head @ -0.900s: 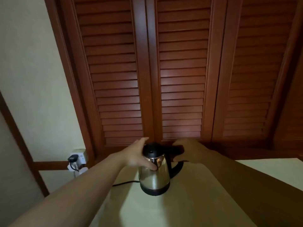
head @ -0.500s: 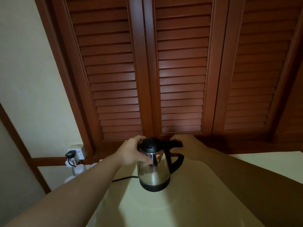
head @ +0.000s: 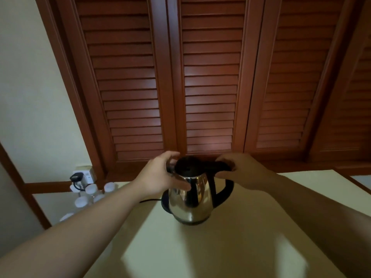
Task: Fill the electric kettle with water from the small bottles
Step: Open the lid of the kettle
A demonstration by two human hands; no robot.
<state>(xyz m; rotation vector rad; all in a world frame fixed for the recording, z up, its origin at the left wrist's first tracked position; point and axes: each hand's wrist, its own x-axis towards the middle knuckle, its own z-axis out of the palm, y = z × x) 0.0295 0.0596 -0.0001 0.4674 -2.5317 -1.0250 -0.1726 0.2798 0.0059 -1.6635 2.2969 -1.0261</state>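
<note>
Small bottles with white caps, waiting off to the left of the kettle. Left hand wrapped round the shiny side, likely to keep it from sliding. Black lid not open yet. Right hand curled over the handle top, maybe to pop the lid.

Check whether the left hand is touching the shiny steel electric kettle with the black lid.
Touching. The head view shows the left hand wrapped around the steel kettle, its thumb lying across the shiny body below the lid.
</note>
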